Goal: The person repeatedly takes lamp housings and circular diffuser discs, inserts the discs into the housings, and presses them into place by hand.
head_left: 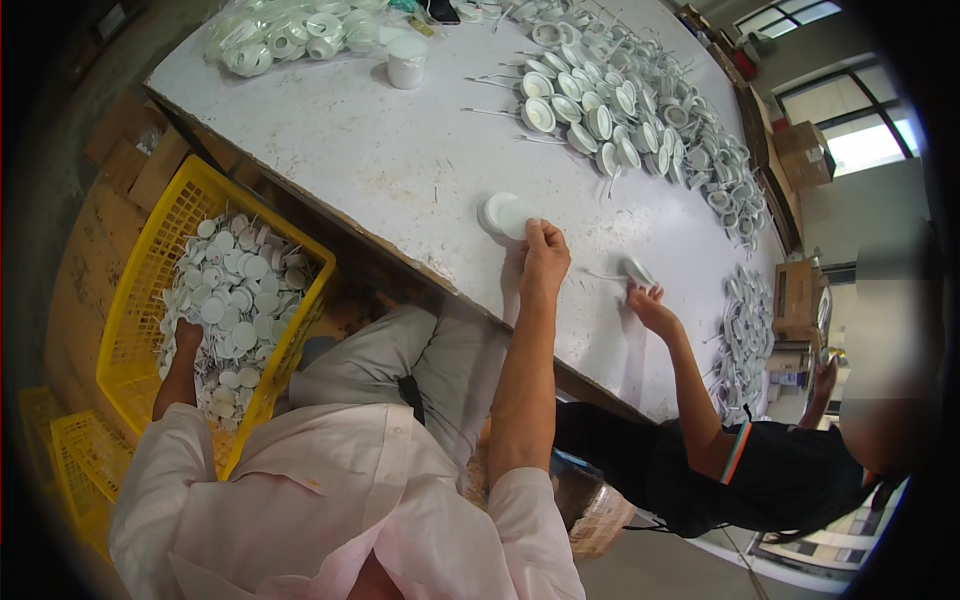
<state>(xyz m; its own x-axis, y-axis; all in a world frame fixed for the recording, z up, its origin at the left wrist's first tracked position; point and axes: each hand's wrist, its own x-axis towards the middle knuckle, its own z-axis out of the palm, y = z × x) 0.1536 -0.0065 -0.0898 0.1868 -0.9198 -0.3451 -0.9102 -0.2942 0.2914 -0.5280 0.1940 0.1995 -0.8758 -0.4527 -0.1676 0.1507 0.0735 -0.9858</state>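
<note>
On the table, right hand (545, 255) pinches white disc (505, 215) — fingers closed.

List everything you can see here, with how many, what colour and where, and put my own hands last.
table: one, white, centre
round discs on table: many, white, far right side
single disc: one, white, near table edge
small tub: one, white, far end
bag of parts: one, clear, far left end
crate: one, yellow, left of table
discs in crate: many, white
cardboard boxes: several, brown, right
co-worker's hand: one, by a disc on table
left hand: in crate among discs
right hand: on single disc
</note>
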